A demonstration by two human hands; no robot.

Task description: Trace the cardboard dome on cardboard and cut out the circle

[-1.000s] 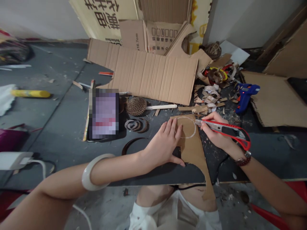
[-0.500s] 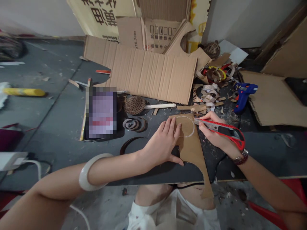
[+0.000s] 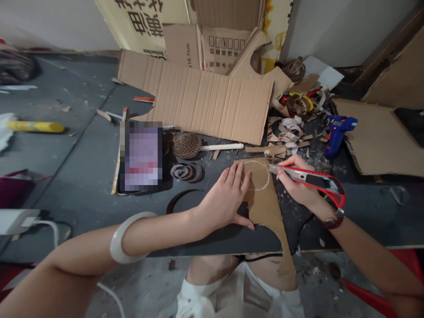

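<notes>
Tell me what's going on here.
A person is working at a dark board with both bare hands. The left hand presses flat on an irregular piece of brown cardboard, which has a white circle drawn on it. The right hand grips a red utility knife, its blade tip beside the circle's edge. Cardboard sheets, curled scraps and a blue hot glue gun lie beyond.

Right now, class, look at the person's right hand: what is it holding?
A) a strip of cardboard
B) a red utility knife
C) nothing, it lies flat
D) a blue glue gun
B: the right hand grips the red utility knife, its blade pointing toward the white circle drawn on the cardboard piece.
</notes>
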